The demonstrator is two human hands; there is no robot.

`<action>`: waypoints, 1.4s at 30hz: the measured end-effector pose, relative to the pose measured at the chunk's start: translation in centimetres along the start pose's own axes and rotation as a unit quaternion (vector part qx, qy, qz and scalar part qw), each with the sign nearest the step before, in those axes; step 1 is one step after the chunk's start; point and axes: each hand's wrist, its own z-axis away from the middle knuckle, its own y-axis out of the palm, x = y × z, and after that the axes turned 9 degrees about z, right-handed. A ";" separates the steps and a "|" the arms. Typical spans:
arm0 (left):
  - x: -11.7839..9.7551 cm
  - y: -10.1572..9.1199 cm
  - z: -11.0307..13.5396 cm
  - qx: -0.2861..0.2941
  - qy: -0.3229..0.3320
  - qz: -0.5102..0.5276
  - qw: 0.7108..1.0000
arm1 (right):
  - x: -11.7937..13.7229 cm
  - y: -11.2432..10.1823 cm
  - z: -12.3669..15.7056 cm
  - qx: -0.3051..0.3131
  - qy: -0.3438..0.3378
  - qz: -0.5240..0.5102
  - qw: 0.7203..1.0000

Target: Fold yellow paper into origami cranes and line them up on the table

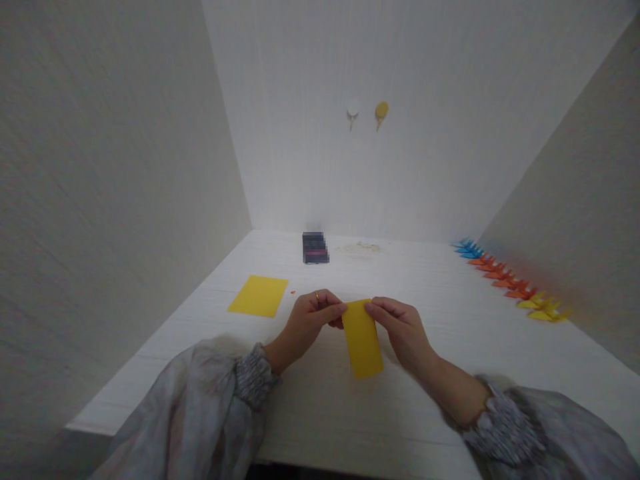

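Note:
A narrow yellow sheet of paper (363, 341), seemingly folded in half, hangs between my hands over the near middle of the table. My left hand (317, 313) pinches its upper left corner between thumb and fingers; a ring shows on one finger. At the upper right corner, my right hand (400, 327) pinches the same paper with its thumb on top. The fingertips behind the sheet are partly hidden. To the left of my left hand lies a flat, unfolded yellow square of paper (259, 296).
A dark, pixelated flat object (315, 248) lies at the back near the wall. Along the right side runs a row of several folded paper cranes, blue (469, 249), orange (504, 275) and yellow (544, 307). Two hooks (382, 111) are on the back wall. Panels flank both sides.

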 end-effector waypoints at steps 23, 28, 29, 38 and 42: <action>0.2 0.0 -0.4 -0.028 -0.014 -0.037 0.999 | -0.5 0.2 0.1 0.115 0.120 -0.017 0.986; 0.4 -0.2 -0.4 -0.022 -0.018 -0.031 0.999 | -0.6 0.1 0.0 0.113 0.123 -0.026 0.986; 0.4 -0.2 -0.4 -0.023 -0.019 -0.030 0.999 | -0.6 0.1 0.0 0.112 0.124 -0.031 0.985; 0.4 -0.1 -0.4 -0.024 -0.033 -0.024 0.999 | -0.5 -0.1 0.1 0.121 0.146 -0.052 0.980; 0.3 -0.1 -0.4 -0.024 -0.028 -0.029 0.999 | -0.7 -0.1 0.0 0.121 0.144 -0.041 0.981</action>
